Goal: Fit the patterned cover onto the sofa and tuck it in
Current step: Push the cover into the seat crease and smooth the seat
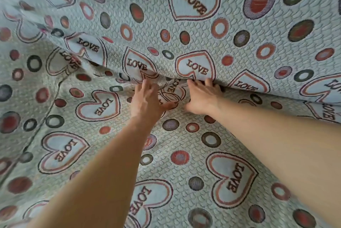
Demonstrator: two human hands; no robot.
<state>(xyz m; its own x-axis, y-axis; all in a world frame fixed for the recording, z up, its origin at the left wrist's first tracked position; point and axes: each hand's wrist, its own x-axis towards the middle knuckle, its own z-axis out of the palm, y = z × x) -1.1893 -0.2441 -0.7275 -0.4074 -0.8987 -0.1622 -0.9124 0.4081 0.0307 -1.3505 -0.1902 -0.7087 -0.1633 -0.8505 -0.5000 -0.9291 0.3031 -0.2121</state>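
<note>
The patterned cover (184, 30), pale blue-green with "LOVE" hearts and coloured rings, fills the whole view and hides the sofa beneath it. It drapes over the backrest above and the seat below, meeting in a crease (258, 91) across the middle. My left hand (147, 99) lies flat on the seat cloth, fingers stretched toward the crease. My right hand (202, 96) presses at the crease with its fingertips pushed under the fold, out of sight. Bunched cloth sits between the two hands.
On the left the cover forms loose folds (73, 57) where the crease lifts. A seam line (46, 115) runs diagonally down the seat cloth at the lower left. Nothing but the cover and my forearms is visible.
</note>
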